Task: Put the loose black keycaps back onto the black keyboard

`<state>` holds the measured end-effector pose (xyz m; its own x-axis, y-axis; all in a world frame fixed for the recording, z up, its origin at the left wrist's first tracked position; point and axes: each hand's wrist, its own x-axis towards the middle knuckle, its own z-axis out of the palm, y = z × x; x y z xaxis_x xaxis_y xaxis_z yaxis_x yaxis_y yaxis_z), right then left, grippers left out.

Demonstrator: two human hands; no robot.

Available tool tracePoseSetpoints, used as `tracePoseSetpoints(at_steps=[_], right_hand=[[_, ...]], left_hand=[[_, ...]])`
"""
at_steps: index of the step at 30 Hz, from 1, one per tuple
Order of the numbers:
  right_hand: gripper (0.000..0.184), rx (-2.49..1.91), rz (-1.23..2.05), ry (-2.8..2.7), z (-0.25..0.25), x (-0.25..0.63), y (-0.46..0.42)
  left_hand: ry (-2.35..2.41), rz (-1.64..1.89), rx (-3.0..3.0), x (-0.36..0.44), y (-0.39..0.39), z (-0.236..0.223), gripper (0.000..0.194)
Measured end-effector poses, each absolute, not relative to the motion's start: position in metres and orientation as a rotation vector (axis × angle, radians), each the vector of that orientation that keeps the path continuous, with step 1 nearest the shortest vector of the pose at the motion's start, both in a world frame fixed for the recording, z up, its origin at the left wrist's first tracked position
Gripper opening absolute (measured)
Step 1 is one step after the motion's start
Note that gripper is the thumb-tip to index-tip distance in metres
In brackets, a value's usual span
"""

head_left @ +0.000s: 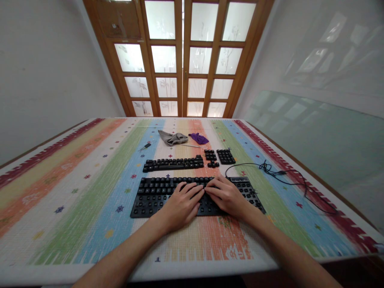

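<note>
A black keyboard (147, 202) lies in front of me. Keycaps cover its upper rows on the left, while the lower rows and the number pad at the right show bare switches. My left hand (181, 202) rests over its middle, fingers stretched forward and lying on the keys. Beside it, my right hand (225, 194) has its fingertips drawn together at the upper rows, close to the left fingertips; whatever they pinch is too small to make out. Behind the keyboard sit loose keycaps: a long block (174, 164), a small cluster (211, 157) and a number-pad block (225, 157).
A grey cloth (173, 138) and a purple cloth (199, 138) lie farther back, with a thin rod near them. Left of these is a small black object (146, 146). The keyboard's black cable (270, 169) coils to the right across the striped tablecloth (90, 224).
</note>
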<state>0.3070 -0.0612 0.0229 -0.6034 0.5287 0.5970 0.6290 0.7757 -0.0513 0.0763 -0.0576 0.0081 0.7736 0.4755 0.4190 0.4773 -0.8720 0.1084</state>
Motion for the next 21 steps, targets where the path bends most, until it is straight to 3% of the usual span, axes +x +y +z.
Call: tracePoseSetpoints(at_steps=[9, 21], right_hand=[[0.016, -0.861, -0.081, -2.27, 0.0184, 0.311, -0.0603], [0.026, -0.857, -0.141, -2.37, 0.021, 0.3129, -0.0548]], left_hand=[[-0.766, -0.655, -2.953, 0.0789, -0.058, 0.0084, 0.046], [-0.743, -0.657, -2.963, 0.0835, -0.0596, 0.0092, 0.046]])
